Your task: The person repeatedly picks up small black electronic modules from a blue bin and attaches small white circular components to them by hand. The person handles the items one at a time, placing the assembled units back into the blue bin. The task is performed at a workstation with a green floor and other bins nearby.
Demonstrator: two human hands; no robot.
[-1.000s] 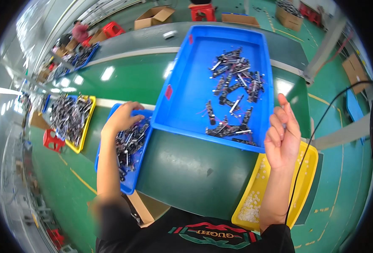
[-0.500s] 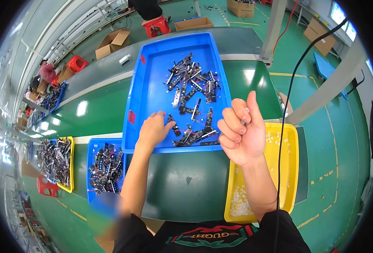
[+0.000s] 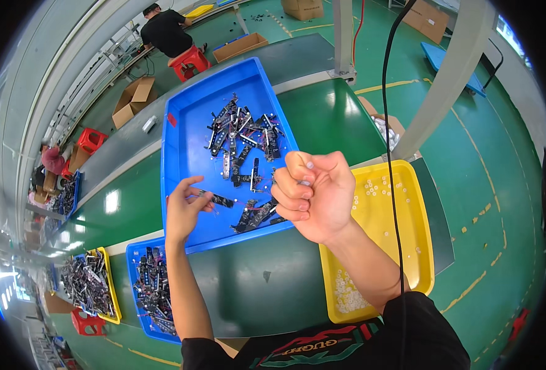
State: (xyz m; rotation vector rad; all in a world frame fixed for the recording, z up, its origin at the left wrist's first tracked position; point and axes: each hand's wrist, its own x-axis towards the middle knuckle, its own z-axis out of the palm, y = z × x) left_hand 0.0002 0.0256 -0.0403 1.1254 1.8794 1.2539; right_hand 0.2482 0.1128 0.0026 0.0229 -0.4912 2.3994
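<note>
My left hand (image 3: 185,211) is over the near left part of a large blue tray (image 3: 190,151). A short black strip-shaped part (image 3: 221,200) with thin wires is pinched at its thumb and fingers. Inside the tray lies a loose heap of similar black electronic parts (image 3: 239,139) with white strips and fine wires. My right hand (image 3: 316,194) is raised above the tray's near right corner, palm side up, fingers curled and thumb folded in. Whatever those fingers may hold is too small to make out. Beside it stands a yellow tray (image 3: 372,228) with small white rings (image 3: 350,297).
At the left are a smaller blue tray (image 3: 165,335) and a yellow-rimmed tray (image 3: 110,290), both heaped with black parts. A black cable (image 3: 391,154) hangs at the right, near a grey post (image 3: 436,86). Beyond the bench, a person (image 3: 165,34) sits on a red stool (image 3: 190,61).
My left hand has lifted the black part and drawn it left. My right hand has moved lower and its raised thumb has folded in. The whole view has shifted.
</note>
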